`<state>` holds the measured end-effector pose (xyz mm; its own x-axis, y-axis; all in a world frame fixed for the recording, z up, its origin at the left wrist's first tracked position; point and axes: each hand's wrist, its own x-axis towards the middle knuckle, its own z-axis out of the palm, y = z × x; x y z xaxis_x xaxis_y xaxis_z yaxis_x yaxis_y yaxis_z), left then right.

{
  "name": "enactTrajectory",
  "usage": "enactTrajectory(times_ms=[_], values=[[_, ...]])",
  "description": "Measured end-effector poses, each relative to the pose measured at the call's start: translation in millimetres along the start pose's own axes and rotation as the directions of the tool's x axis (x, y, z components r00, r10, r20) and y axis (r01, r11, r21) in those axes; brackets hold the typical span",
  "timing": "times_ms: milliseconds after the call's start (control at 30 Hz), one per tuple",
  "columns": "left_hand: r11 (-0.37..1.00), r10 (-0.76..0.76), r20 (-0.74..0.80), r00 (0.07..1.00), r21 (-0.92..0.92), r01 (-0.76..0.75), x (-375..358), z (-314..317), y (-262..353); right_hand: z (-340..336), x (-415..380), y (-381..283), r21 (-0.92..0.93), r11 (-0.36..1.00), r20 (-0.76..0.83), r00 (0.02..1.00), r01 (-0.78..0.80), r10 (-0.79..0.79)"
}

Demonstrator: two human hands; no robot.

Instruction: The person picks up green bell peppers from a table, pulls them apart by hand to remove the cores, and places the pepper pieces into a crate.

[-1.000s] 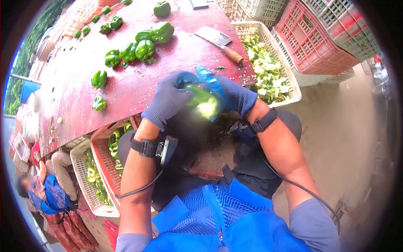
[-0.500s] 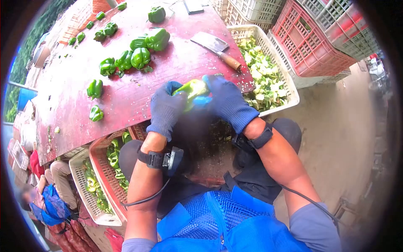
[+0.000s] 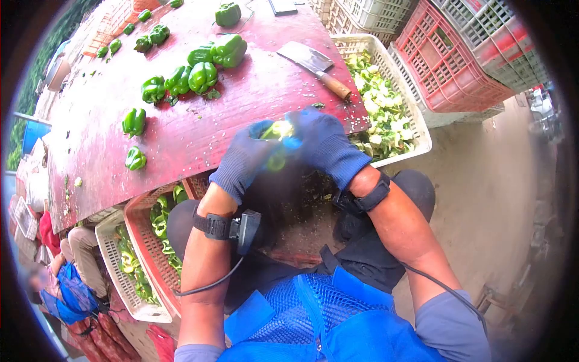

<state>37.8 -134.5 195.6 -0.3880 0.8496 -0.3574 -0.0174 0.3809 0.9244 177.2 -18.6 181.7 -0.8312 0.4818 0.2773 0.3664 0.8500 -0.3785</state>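
Observation:
An opened green bell pepper (image 3: 281, 129), pale on its inner side, is between my gloved hands just off the near edge of the table. My left hand (image 3: 242, 158) is wrapped round its left side. On its other side, my right hand (image 3: 327, 143) has its fingers closed at the pepper's edge; they are partly blurred. A cleaver (image 3: 307, 59) with a wooden handle (image 3: 334, 86) lies on the table beyond my right hand. Whole green peppers (image 3: 202, 77) sit in a group farther back on the left.
A red table (image 3: 253, 84) fills the area ahead, scattered with seeds. A white crate (image 3: 426, 136) of pale pepper scraps stands at right, with stacked crates (image 3: 449, 60) behind. Left below are a red crate (image 3: 142, 238) and a white crate (image 3: 111, 265). Another person (image 3: 72, 292) sits at far left.
The pepper has been turned and drawn in between my hands, so less of it shows. Both hands have come closer together. The cleaver lies still on the table.

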Motion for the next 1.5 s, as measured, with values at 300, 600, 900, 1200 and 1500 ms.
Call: enactTrajectory(times_ms=[300,600,900,1200,1500], values=[[0.997,0.030,0.001,1.000,-0.066,-0.030,2,-9,-4,-7,-3,2,0.414,0.894,-0.002,0.982,-0.171,0.189],[0.997,0.050,-0.036,0.998,-0.054,-0.052,5,-11,-6,-33,-1,3,0.847,0.084,0.481,0.825,-0.525,0.298],[0.998,0.060,-0.060,0.996,-0.006,-0.060,-10,-11,8,-35,6,38,0.736,0.632,-0.181,0.830,-0.242,0.528],[0.984,0.175,-0.367,0.913,0.090,-0.152,-110,-133,5,-94,-21,150,-0.183,0.866,-0.350,0.854,-0.465,0.385],[0.957,-0.288,-0.799,0.529,-0.212,0.200,-220,-240,-142,-65,-17,137,0.151,0.892,-0.149,0.882,-0.426,0.446]])
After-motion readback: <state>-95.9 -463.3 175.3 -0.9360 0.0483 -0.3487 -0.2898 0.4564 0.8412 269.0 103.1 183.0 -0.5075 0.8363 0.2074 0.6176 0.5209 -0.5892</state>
